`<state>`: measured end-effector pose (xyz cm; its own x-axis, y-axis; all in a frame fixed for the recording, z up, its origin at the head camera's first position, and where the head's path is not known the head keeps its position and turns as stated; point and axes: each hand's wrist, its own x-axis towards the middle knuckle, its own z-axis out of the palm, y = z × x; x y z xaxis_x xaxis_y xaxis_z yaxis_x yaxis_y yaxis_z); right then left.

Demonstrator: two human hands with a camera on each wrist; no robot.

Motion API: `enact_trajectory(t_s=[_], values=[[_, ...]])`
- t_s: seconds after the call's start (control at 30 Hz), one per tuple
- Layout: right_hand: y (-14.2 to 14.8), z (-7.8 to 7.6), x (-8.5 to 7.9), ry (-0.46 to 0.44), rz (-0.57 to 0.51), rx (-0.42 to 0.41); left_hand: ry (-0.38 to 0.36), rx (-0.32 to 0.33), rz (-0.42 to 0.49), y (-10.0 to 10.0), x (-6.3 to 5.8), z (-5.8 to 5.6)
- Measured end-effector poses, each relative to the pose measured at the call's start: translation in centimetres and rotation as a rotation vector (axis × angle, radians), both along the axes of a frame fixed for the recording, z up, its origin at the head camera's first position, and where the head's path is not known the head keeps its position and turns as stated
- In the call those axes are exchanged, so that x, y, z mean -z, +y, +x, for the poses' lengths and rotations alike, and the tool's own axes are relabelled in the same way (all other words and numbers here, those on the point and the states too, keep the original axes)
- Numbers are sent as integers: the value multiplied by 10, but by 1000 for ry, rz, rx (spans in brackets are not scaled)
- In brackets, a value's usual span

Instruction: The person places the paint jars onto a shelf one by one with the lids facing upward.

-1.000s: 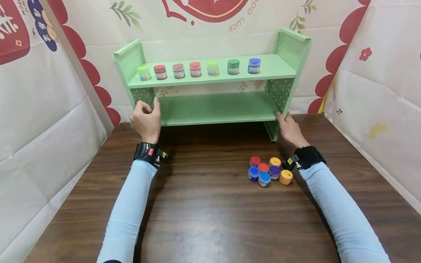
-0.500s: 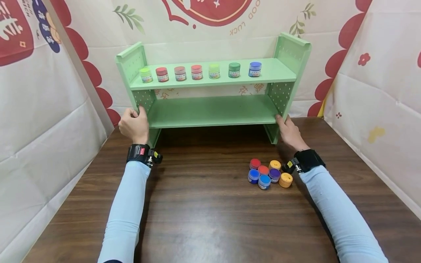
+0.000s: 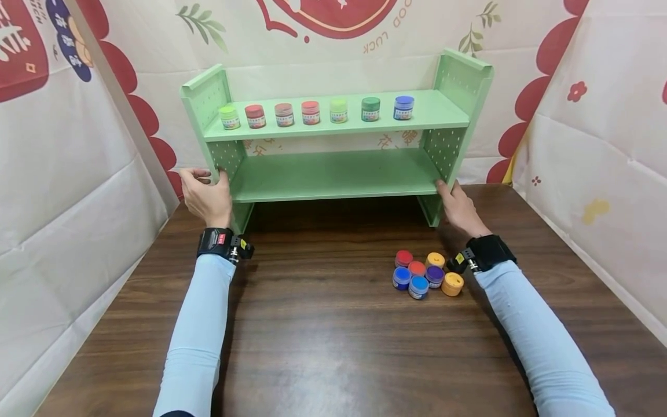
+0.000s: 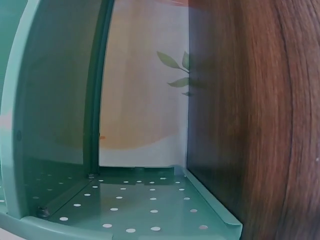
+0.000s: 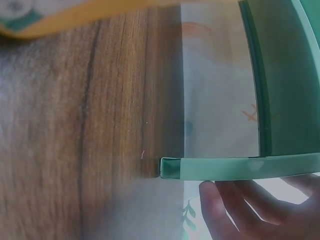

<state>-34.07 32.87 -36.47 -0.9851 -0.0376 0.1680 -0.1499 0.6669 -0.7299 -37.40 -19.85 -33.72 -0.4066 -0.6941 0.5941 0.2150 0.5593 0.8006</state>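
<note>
A light green two-tier shelf [image 3: 333, 176] with perforated side panels stands at the back of the table. My left hand [image 3: 209, 198] holds its left side panel at lower-tier height, thumb on the front edge and fingers round the outer side. At the opposite end, my right hand [image 3: 461, 211] grips the right side panel, its thumb by the lower tier's corner. The right wrist view shows fingers [image 5: 212, 207] along that panel's outer face. Only the shelf's underside and perforated left panel [image 4: 130, 205] fill the left wrist view. Several small lidded paint jars [image 3: 310, 113] line the upper tier.
On the brown wooden table [image 3: 312, 336], several more jars [image 3: 418, 287] with red, blue, purple and yellow lids cluster near my right wrist. Printed white cloth [image 3: 333, 75] hangs behind the shelf and along both sides.
My left hand has moved left from in front of the lower tier to the left side panel and taken hold of it. The right hand and jars stay put.
</note>
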Motion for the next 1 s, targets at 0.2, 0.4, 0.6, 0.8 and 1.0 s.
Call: enact_trajectory(t_s=[0.2,0.4,0.6,0.8,1.0], values=[[1,-1,-2,-30,-31,-24,-97,177,-64,-2,4,-3],[0,0,-4,-75,-87,-67,-175,303,-75,-6,14,-5],[3,-1,-15,-77,-66,-84,-143,345,-105,-8,14,-9],[4,5,-34,-70,-50,-34,-126,342,-107,-6,14,-12],[-3,25,-53,69,-54,134,-132,330,-84,-5,19,-10]])
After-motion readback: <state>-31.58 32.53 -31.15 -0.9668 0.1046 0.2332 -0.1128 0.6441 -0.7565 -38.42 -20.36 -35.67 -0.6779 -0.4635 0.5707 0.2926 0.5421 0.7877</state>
